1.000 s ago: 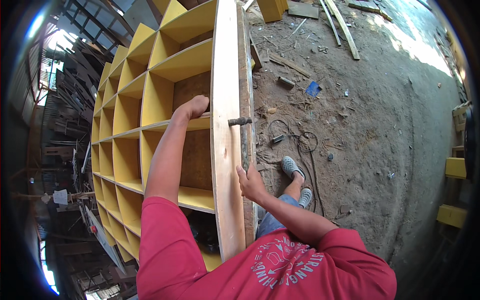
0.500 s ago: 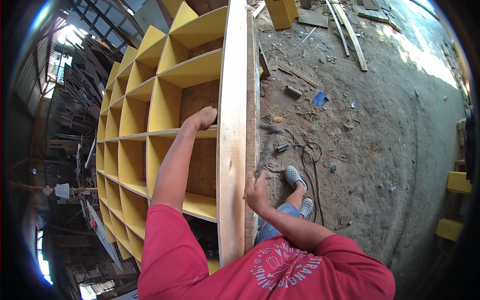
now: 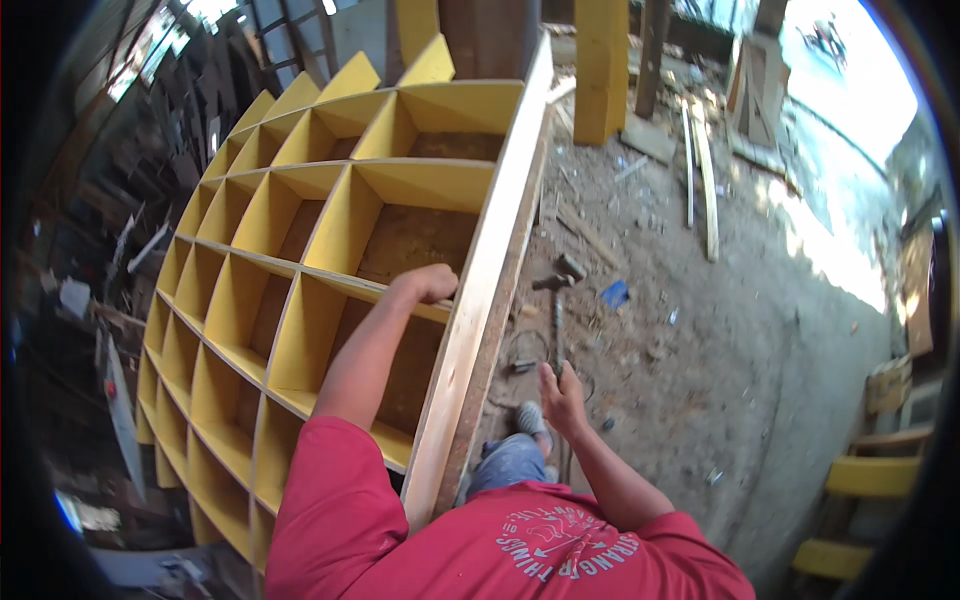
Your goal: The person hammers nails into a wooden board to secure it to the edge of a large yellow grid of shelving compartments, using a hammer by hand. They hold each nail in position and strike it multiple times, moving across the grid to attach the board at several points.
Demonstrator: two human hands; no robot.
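Observation:
My right hand (image 3: 566, 398) is closed round the handle of a hammer (image 3: 556, 315), which stands out over the dirt floor to the right of a long pale plank (image 3: 478, 300). That plank runs along the edge of a large yellow compartmented shelf unit (image 3: 345, 228). Inside the unit, my left hand (image 3: 432, 284) is curled into a fist over a divider, close against the plank's inner side. Whatever its fingers may grip is hidden.
Loose wood strips (image 3: 704, 180) and a blue scrap (image 3: 615, 294) lie on the littered dirt floor. A dark cable (image 3: 527, 350) coils near my foot. A yellow post (image 3: 601, 70) stands at the back, and yellow wooden pieces (image 3: 876, 476) sit at the right.
The view has tilted, showing more of the background. My right hand has swung the hammer rightward, away from the plank. My left hand keeps its place at the divider.

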